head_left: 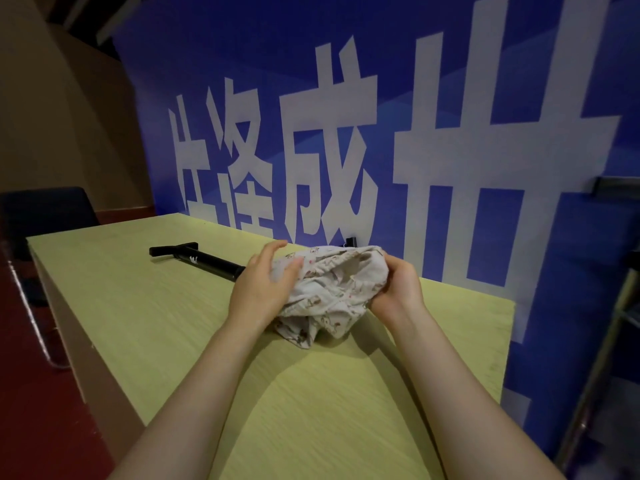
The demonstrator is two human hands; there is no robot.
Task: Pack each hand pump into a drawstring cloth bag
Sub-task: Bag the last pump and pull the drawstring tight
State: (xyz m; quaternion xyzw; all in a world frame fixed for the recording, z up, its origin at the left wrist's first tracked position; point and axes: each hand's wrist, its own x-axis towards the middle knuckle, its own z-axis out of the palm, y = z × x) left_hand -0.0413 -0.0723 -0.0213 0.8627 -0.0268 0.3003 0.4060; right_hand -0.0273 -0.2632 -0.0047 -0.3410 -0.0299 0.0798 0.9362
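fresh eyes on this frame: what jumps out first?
The huge blue banner with white characters fills the wall behind the table. At mid-frame the left hand and right hand bunch a printed cloth bag above the yellowish tabletop. A black hand pump with a T-handle lies on the table to the left, its near end hidden behind the left hand.
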